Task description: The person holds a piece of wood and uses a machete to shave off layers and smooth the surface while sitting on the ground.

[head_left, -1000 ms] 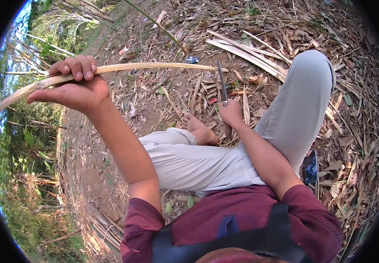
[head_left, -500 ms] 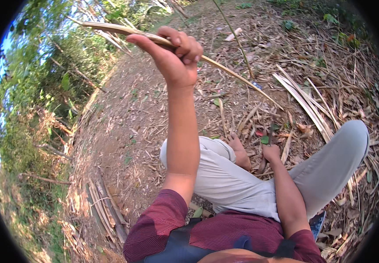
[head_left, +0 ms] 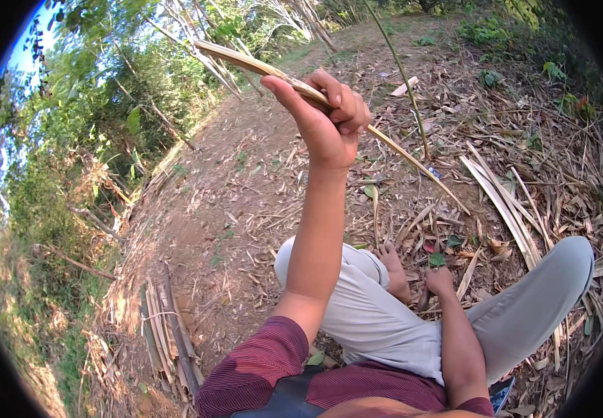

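My left hand (head_left: pixel 330 122) is raised, its fingers wrapped round a long, pale split bamboo strip (head_left: pixel 242 59). The strip's thicker end points up and left. Its thin end slants down to the right, reaching low over the leaf litter beside my foot. Low between my legs, my right hand (head_left: pixel 439 280) is closed round a dark, narrow tool, probably a knife (head_left: pixel 424 301). Its far part is mostly hidden by the fist and a green leaf (head_left: pixel 437 259).
Pale split strips (head_left: pixel 500 198) lie to the right. A tied bundle of split pieces (head_left: pixel 163 327) rests at lower left. A thin green stem (head_left: pixel 409 87) stands ahead. Dry leaves and scraps cover the ground around my bare foot (head_left: pixel 394 273); bushes (head_left: pixel 57 230) line the left side.
In the picture, my left hand and the strip have shifted right and slightly down. The ground and my legs also sit lower, as the view has tilted up. Both hands keep their hold.
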Demonstrator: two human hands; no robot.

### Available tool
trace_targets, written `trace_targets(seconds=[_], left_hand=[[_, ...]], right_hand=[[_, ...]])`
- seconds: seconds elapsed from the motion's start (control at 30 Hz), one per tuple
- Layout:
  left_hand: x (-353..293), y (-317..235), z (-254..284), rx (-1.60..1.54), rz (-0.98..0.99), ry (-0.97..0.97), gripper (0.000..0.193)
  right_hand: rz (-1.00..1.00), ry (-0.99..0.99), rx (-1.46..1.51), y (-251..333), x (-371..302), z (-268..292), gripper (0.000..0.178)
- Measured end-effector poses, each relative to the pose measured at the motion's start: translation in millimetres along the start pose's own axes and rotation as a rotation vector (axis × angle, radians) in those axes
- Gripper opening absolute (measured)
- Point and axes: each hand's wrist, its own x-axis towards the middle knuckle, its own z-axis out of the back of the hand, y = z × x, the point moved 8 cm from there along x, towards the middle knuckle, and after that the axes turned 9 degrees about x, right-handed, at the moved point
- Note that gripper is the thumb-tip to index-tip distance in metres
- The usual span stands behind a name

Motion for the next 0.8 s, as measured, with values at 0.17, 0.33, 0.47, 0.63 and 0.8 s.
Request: trace_targets(seconds=[0.17,0.33,0.47,0.63,0.8], left_hand=[[1,1,-13,-0.022,-0.01,0.031,0.078],[-7,-3,-14,-0.03,-0.023,0.067,0.078],[-6,-5,-19,-0.029,-0.033,0.086,0.078],[-4,-10,-18,-0.029,-0.019,0.092,0.079],[-11,-5,-46,-0.206,-0.056,0.447,0.077]], right_hand=[[-0.048,0.034,0.053,-4,0,4,0.039],[-0.051,0.023,-0.078,46,-40,24,0.048],[-0.087,0.057,-0.012,28,-27,14,0.048],[-0.081,0.08,-0.008,35,-29,10,0.047],[-0.071,0.054,-0.056,80,-59,48,0.045]])
